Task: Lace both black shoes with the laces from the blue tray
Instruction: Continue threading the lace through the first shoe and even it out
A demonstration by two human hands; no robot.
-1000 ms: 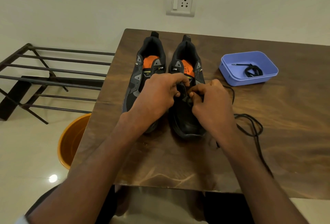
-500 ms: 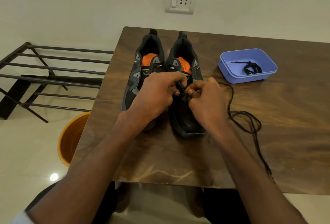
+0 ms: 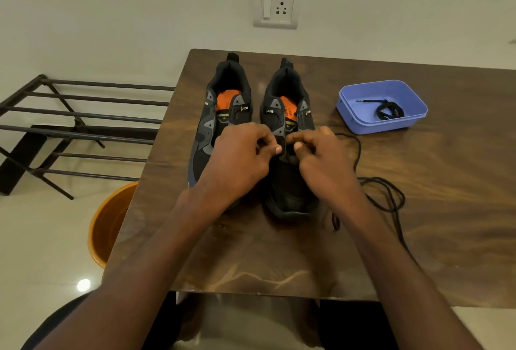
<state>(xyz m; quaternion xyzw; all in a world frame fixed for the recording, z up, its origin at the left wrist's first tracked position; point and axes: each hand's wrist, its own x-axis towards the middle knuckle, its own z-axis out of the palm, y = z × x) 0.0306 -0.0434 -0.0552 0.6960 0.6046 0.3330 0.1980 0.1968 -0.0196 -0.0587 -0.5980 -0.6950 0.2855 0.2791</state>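
Two black shoes with orange insoles stand side by side on the wooden table (image 3: 446, 210), toes toward me. My left hand (image 3: 240, 159) and my right hand (image 3: 321, 159) meet over the lower eyelets of the right shoe (image 3: 287, 115). The left hand's fingers pinch the shoe's eyelet edge. My right hand pinches the end of a black lace (image 3: 391, 196), which trails off to the right in loose loops on the table. The left shoe (image 3: 223, 104) is partly behind my left hand. A second black lace (image 3: 388, 110) lies coiled in the blue tray (image 3: 360, 123).
A dark metal rack (image 3: 83, 126) stands on the floor left of the table. An orange bucket (image 3: 106, 226) sits under the table's left edge. A wall socket (image 3: 276, 6) is behind the shoes.
My hands stay over the right shoe; the fingertips have shifted slightly around the eyelets. The lace loop on the table has hardly moved.
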